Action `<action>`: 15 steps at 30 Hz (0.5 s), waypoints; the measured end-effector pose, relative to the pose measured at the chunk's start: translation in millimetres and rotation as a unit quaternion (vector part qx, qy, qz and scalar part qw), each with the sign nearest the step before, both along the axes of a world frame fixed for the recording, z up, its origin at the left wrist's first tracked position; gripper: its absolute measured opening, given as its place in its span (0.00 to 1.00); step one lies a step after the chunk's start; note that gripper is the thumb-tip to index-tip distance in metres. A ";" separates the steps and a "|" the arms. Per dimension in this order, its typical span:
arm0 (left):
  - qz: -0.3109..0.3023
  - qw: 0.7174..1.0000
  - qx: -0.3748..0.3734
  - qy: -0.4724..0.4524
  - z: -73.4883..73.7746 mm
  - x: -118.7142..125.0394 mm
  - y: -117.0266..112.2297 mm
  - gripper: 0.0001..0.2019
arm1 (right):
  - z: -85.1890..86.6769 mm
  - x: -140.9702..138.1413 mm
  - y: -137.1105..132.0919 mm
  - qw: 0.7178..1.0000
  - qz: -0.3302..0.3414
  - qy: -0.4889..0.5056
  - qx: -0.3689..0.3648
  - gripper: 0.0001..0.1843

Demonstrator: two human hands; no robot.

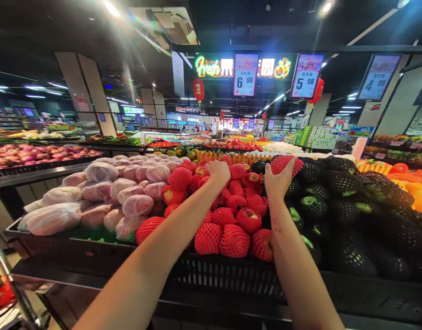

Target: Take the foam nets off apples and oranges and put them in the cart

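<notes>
Thumb and fingers of a shopper's right hand point(278, 182) spread around a red-netted fruit point(288, 165), held beside a pile of black-netted fruit point(342, 183). The left hand point(220, 172) is over the red-netted apples point(234, 240), its fingertips hidden, their grip impossible to tell. Wrapped pink fruit point(138, 205) lies left; price signs point(245, 75) hang above.
</notes>
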State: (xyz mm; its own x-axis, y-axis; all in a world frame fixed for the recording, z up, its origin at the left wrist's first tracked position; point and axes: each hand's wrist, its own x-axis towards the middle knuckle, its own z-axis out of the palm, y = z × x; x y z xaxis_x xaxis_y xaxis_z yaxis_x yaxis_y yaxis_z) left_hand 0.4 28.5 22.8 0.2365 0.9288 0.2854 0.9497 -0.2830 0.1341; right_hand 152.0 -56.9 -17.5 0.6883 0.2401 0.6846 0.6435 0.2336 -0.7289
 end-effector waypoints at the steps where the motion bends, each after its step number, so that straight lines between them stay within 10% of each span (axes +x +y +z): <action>1: -0.034 0.999 -0.002 0.007 4.4 7.3 7.4 0.25 | 0.7 -2.2 -0.4 1.000 0.003 -0.005 0.000 0.55; 15: -0.186 0.980 -0.030 0.060 -38.1 75.1 124.5 0.47 | 9.8 -8.4 -0.1 0.994 0.055 0.083 -0.055 0.53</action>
State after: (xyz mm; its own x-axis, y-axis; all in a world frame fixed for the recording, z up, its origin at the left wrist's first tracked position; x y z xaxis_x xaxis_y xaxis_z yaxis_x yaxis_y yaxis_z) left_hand 75.6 153.1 -15.3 0.5905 0.7863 0.1819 0.7922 -0.6077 0.0550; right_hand 143.6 -56.9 -7.7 0.7553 0.3866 0.5291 0.4871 0.2090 -0.8480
